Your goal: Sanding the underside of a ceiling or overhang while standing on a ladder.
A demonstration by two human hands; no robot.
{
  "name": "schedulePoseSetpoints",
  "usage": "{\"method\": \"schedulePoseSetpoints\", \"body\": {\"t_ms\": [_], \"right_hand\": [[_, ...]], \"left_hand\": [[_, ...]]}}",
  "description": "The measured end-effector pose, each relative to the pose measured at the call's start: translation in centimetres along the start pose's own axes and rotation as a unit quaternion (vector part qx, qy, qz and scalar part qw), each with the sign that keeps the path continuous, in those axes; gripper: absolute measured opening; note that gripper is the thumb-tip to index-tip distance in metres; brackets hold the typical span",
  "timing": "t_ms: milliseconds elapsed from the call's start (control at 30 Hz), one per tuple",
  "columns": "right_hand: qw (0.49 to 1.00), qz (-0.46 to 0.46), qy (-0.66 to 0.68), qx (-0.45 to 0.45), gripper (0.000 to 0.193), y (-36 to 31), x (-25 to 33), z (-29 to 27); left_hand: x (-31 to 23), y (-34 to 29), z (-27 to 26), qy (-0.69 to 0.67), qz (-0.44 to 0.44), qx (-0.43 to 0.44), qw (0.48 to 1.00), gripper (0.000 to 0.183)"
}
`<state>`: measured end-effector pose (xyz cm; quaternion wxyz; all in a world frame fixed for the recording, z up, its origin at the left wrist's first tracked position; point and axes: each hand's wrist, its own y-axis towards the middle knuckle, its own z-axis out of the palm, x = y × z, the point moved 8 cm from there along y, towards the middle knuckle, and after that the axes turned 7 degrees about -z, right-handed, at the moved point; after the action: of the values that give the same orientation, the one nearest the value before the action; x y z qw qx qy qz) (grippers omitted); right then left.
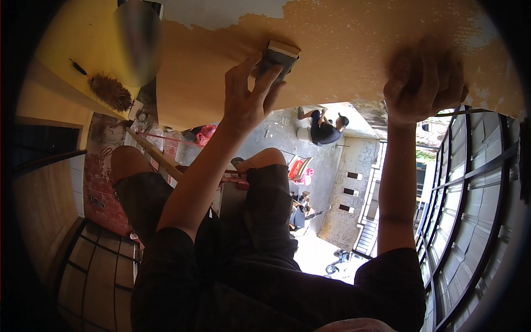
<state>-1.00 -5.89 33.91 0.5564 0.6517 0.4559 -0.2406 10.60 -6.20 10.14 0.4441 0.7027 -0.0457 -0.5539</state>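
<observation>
My left hand point(247, 94) grips a sanding block point(278, 58), dark around its sides with a pale edge on top. The block is against a broad tan-brown surface point(343, 50) overhead, patchy with paler areas along its far edge and at the right. To the right, my right hand point(426, 83) is raised to the same surface, its fingers apart and resting on it. No tool shows in that hand, though its fingertips lie in shadow.
My bent knees point(268, 160) are spread above a floor well below. A wooden pole point(152, 149) slants by my left leg. A feather duster point(110, 93) is at the yellow wall. Below, another person point(325, 131) sits near a red chair point(297, 167). Metal framing point(470, 160) runs along the right.
</observation>
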Motion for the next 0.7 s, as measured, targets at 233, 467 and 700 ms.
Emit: {"method": "schedulePoseSetpoints", "body": {"t_ms": [233, 467, 700], "right_hand": [[1.000, -0.004, 0.008, -0.020, 0.035, 0.1, 0.0, 0.3], [0.998, -0.003, -0.002, -0.064, 0.044, 0.1, 0.0, -0.2], [0.998, 0.000, -0.008, -0.060, 0.045, 0.7, 0.2, -0.2]], "left_hand": [[0.4, -0.9, 0.8, -0.005, 0.012, -0.021, 1.000, 0.062], [-0.2, -0.1, 0.2, 0.008, 0.035, -0.010, 0.999, 0.057], [1.0, -0.9, 0.1, 0.014, 0.048, -0.008, 0.999, 0.055]]}}
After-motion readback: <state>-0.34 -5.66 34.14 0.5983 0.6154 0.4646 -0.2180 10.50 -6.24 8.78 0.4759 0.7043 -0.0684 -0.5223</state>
